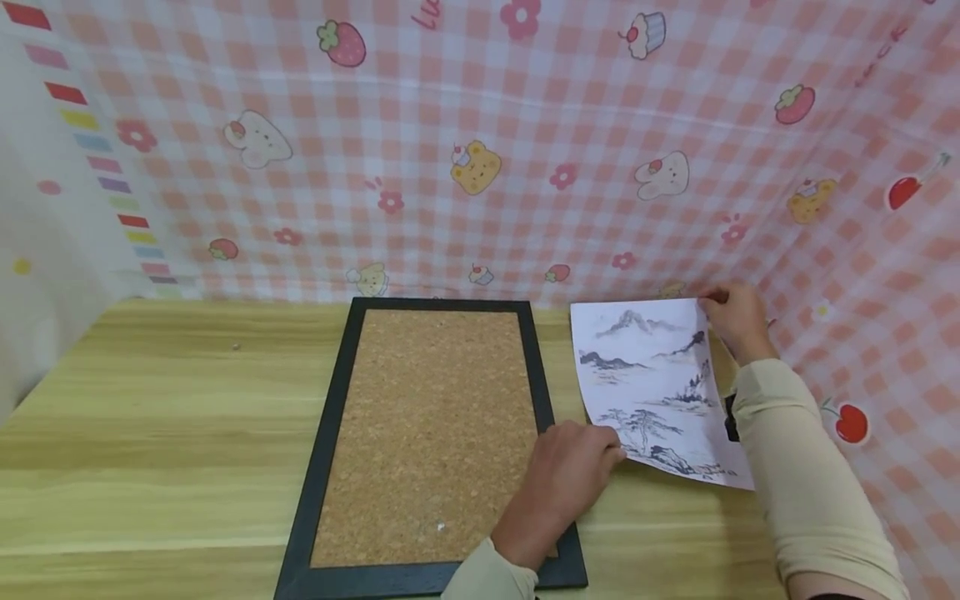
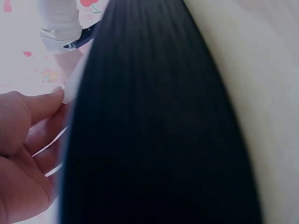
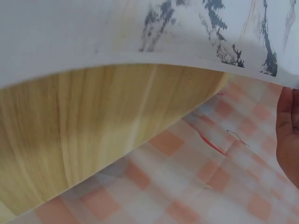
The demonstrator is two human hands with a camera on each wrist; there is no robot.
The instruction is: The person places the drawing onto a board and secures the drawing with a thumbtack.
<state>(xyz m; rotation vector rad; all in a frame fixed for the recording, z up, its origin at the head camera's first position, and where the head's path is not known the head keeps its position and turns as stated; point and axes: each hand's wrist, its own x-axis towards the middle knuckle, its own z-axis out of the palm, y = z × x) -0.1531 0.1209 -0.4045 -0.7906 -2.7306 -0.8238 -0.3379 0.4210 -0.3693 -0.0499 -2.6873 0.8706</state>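
A white sheet with an ink landscape of mountains and trees (image 1: 645,392) is held at the right of the table in the head view. The left hand (image 1: 573,467) pinches its lower left edge, above the right side of a black-framed cork board (image 1: 431,433). At the sheet's top right corner, the right hand (image 1: 738,321) grips the paper between thumb and fingers. The left wrist view shows the left hand (image 2: 28,144) beside the dark frame (image 2: 154,112). In the right wrist view the sheet (image 3: 187,32) bows above the tabletop, with the right hand (image 3: 288,130) at its edge.
The wooden table (image 1: 172,433) extends left of the board, with a tiny object (image 1: 236,347) on it. A small white speck (image 1: 441,527) is on the cork. A dark item (image 1: 732,418) shows beside the right sleeve. Checked cloth (image 1: 420,225) hangs behind and at the right.
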